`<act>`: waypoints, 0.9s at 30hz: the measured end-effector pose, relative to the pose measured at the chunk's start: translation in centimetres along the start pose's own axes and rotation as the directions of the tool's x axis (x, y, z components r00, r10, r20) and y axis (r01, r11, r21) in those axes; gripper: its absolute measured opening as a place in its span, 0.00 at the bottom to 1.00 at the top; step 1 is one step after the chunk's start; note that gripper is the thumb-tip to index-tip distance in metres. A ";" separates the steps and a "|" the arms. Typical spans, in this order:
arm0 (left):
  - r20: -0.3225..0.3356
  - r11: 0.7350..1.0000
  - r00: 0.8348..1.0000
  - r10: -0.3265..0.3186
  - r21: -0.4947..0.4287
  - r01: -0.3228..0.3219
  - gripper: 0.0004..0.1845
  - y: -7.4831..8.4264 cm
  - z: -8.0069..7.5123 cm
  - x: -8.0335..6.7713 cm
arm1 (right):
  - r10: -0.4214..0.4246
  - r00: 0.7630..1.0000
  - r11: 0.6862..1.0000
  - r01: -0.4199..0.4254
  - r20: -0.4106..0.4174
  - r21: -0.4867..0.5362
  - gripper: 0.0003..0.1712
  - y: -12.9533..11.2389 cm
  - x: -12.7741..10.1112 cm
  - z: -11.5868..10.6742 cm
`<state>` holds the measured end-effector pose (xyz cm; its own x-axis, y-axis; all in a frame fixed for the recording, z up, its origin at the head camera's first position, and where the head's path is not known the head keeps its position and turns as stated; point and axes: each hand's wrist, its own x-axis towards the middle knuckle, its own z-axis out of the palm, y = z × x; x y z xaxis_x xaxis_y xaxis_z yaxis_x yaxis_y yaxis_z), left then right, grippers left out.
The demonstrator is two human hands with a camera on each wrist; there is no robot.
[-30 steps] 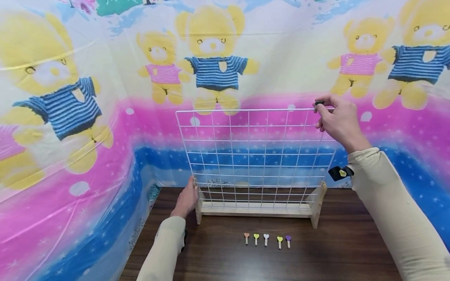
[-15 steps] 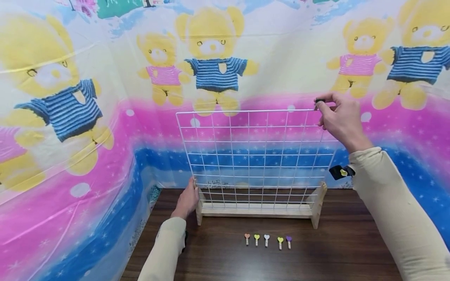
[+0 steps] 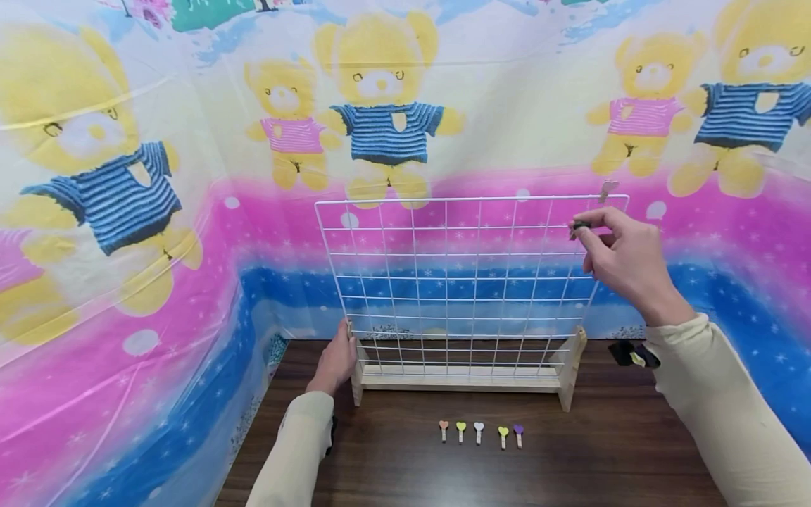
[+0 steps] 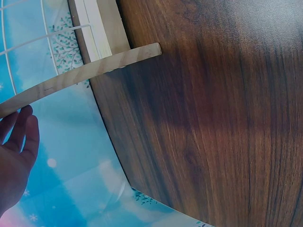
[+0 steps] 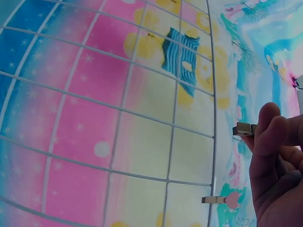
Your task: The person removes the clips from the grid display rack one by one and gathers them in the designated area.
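Observation:
My right hand (image 3: pixel 624 257) pinches a small wooden clothespin (image 5: pixel 244 128) between thumb and fingertips, a dark green piece (image 3: pixel 579 224) showing at its end. It is held in front of the white wire grid (image 3: pixel 446 255), near the upper right. A clothespin with a pale pink heart (image 3: pixel 609 187) is clipped on the grid's top wire; the right wrist view shows this pink-heart clothespin (image 5: pixel 220 200) below the hand. My left hand (image 3: pixel 336 359) touches the stand's left wooden upright (image 4: pixel 80 73) from outside, fingers fairly straight; its thumb is hidden.
Several heart clothespins lie in a row on the dark wooden table (image 3: pixel 405 458): an orange one (image 3: pixel 443 431), yellow ones, a white one (image 3: pixel 479 432) and a purple one (image 3: pixel 519 435). A wooden base (image 3: pixel 456 384) carries the grid. Behind hangs a bear-print cloth (image 3: pixel 519 91).
My right hand has moved down and slightly right from the top wire, still pinching its clothespin. The clipped pink-heart clothespin has come into sight. My left hand stays on the upright.

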<state>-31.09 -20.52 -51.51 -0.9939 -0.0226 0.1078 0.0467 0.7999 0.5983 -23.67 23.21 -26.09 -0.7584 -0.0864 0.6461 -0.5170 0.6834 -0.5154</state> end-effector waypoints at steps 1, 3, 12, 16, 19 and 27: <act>-0.001 1.000 1.000 0.001 0.000 -0.001 0.26 0.0 0.0 0.0 | 0.000 1.000 1.000 0.000 0.010 -0.002 0.13 0.2 -0.5 0.1; -0.001 1.000 1.000 0.003 0.001 -0.003 0.26 0.0 0.0 0.0 | -0.003 1.000 1.000 0.003 0.030 -0.002 0.13 0.7 -1.4 0.4; -0.003 1.000 1.000 0.000 0.016 0.000 0.26 0.0 0.0 0.0 | 0.024 0.993 0.998 -0.018 0.117 -0.055 0.11 2.3 -5.0 1.3; -0.005 1.000 1.000 -0.002 0.018 0.002 0.27 0.0 0.1 0.1 | 0.014 0.990 0.998 -0.005 0.140 -0.064 0.11 3.1 -6.1 1.8; -0.007 1.000 1.000 -0.003 0.016 0.003 0.27 0.1 0.1 0.1 | 0.020 0.988 0.998 -0.010 0.156 -0.065 0.11 3.7 -6.9 2.2; -0.009 1.000 1.000 -0.006 0.023 0.006 0.27 -0.1 0.1 0.1 | 0.059 0.980 0.998 -0.051 0.192 -0.046 0.11 5.0 -8.2 3.2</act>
<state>-31.23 -20.52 -51.65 -0.9933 -0.0327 0.1110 0.0382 0.8131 0.5809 -21.31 25.05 -35.75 -0.8494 -0.1836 0.4948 -0.4592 0.7193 -0.5213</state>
